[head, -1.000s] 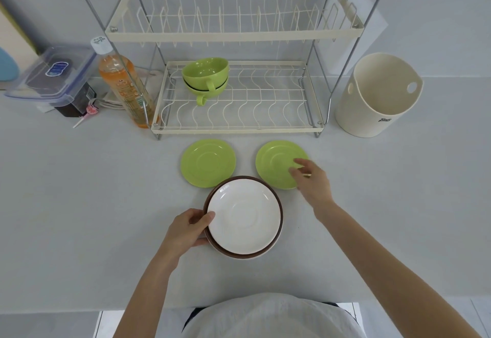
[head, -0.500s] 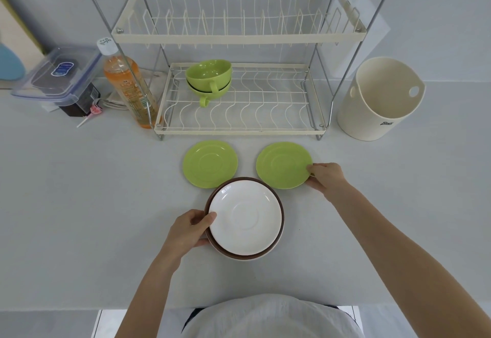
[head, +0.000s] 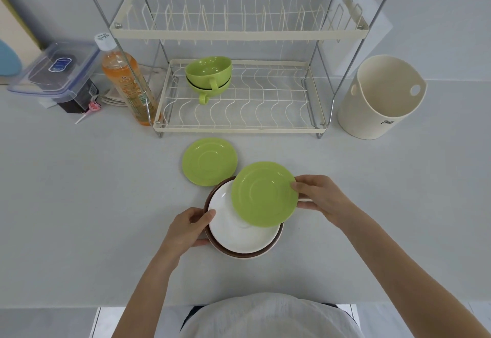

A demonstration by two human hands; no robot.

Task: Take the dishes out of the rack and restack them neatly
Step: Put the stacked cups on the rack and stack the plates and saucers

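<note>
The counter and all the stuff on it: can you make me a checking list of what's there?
Surface: pale grey counter, matte.
Job's things: two-tier cream wire dish rack with two stacked green cups on its lower tier; one green saucer lying flat; white saucer atop a brown-rimmed plate stack.
Clutter: orange drink bottle, clear lidded plastic box, cream plastic tub.
Hands: left hand grips the stack's edge; right hand pinches a second green saucer above the stack.
Cables: nothing seen.
Surroundings: plain grey wall.
</note>
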